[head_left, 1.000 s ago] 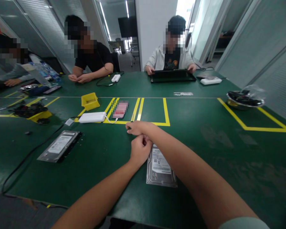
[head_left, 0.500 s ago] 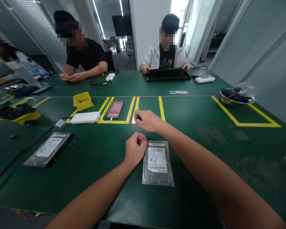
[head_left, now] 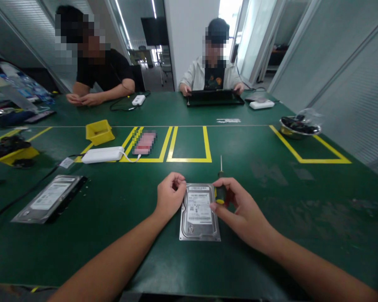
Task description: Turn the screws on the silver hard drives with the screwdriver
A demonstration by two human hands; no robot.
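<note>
A silver hard drive with a white label lies flat on the green table in front of me. My left hand rests at its upper left corner, fingers curled in and fingertips against the edge. On the drive's other side, my right hand grips a screwdriver by its dark green and yellow handle. The thin metal shaft points away from me, its tip above the table and apart from the drive. My right thumb is close to the drive's right edge; whether it touches is unclear.
A second hard drive lies at left near a black cable. Beyond are a white power strip, a yellow bin, a pink phone, yellow tape outlines and a metal bowl. Two people sit opposite, one holding a dark panel.
My right hand has come back from the taped outline to the drive's right side, and the screwdriver in it now shows plainly. My left hand stays at the drive's corner. The view has shifted slightly right.
</note>
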